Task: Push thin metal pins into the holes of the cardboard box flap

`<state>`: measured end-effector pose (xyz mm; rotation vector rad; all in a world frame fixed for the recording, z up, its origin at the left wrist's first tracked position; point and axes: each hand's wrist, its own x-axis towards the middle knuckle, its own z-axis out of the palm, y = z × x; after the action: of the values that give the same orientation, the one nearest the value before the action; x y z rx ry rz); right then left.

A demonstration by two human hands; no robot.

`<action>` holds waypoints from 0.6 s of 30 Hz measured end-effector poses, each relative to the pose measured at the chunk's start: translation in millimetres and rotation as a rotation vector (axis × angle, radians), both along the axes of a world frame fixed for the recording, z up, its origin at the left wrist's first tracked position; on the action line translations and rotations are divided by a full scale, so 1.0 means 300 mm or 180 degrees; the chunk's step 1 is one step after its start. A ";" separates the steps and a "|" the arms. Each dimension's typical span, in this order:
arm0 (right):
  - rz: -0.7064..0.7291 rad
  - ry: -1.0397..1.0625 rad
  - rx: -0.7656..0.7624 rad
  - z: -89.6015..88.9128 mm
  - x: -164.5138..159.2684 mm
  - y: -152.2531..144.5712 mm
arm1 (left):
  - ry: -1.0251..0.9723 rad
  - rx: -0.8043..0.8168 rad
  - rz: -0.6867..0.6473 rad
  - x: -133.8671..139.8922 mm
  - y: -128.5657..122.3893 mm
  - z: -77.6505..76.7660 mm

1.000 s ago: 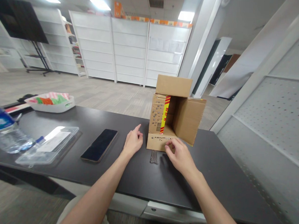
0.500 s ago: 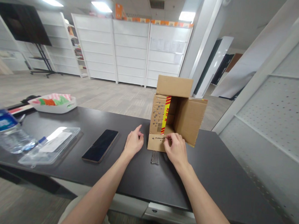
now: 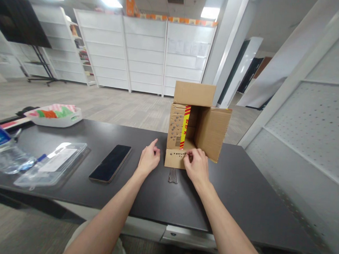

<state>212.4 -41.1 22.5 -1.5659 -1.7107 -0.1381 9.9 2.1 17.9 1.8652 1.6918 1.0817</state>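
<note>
A cardboard box [image 3: 175,121] stands on the dark table with its open side facing me and its flaps spread. Yellow and red tape runs down its left flap, which is dotted with grey spots. My right hand [image 3: 197,165] is at the lower flap [image 3: 174,162], fingertips pinched by a row of small dark holes. Whatever is in the pinch is too small to make out. Left of the box my left hand [image 3: 149,156] rests on the table, index finger stretched out, holding nothing. Several thin metal nails or screws [image 3: 173,176] lie side by side in front of the lower flap.
A black phone [image 3: 110,163] lies left of my left hand. Further left are a clear plastic case [image 3: 52,166], a water bottle [image 3: 7,151] on its side and a white basket [image 3: 57,122] with coloured cloth. A perforated white panel [image 3: 315,139] borders the right side.
The view has shifted slightly, so everything sits a little further left and higher. Both hands keep nearly the same place relative to the box.
</note>
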 end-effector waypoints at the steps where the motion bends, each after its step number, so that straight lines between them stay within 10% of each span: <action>1: -0.0019 -0.0001 -0.0007 -0.001 0.000 0.001 | 0.0004 -0.0003 0.0003 0.000 0.000 0.000; 18: -0.0056 0.0028 -0.0047 -0.018 0.008 0.010 | 0.0059 0.0004 0.0013 0.001 -0.005 0.009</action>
<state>214.9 -38.0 17.0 -1.5903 -1.6950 -0.1275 10.4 0.6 20.5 1.8787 1.7064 1.0704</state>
